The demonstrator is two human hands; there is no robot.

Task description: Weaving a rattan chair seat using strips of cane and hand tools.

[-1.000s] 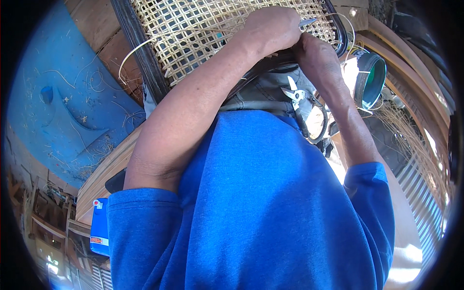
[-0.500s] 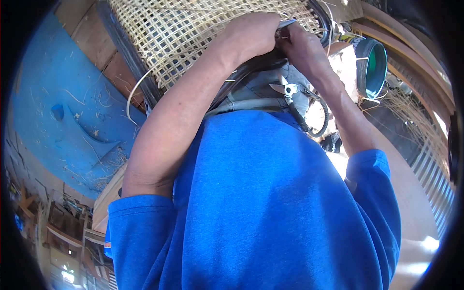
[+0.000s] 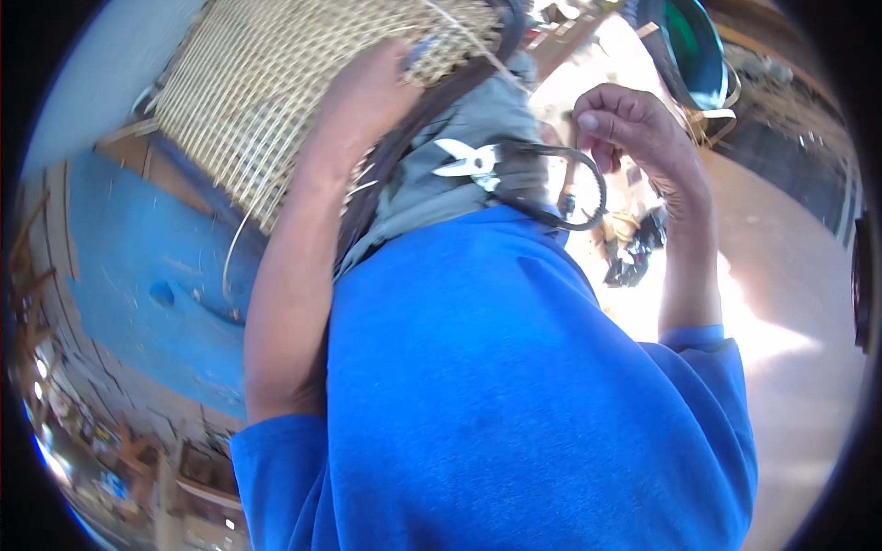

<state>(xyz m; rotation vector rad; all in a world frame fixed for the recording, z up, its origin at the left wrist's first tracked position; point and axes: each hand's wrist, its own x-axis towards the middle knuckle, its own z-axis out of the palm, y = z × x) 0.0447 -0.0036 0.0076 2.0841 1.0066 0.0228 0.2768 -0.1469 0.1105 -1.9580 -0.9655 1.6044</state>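
My left hand (image 3: 367, 92), blurred, lies on the woven cane panel (image 3: 239, 92), closed round a slim blue-grey tool (image 3: 418, 50) at its upper right. The panel's dark frame (image 3: 487, 55) runs beside grey cloth (image 3: 413, 184) over my lap. A pale strand (image 3: 469, 37) crosses the panel's upper right. My right hand (image 3: 634, 129) is off the panel, fingers loosely bent and apart, with nothing visible in them. Pruning shears (image 3: 478, 161) with silver blades and dark looped handles lie on the cloth, left of and below my right hand.
A green-lined bucket (image 3: 689, 50) lies tipped at upper right. A blue sheet (image 3: 138, 257) with a raised fold is left of the panel. Wooden pieces and clutter (image 3: 165, 468) fill the lower left. A pale board (image 3: 781, 386) is at the right.
My right hand has left the panel and moved right and down, its fingers loosening. My left hand and the panel appear further left as the view shifts. The shears show more fully.
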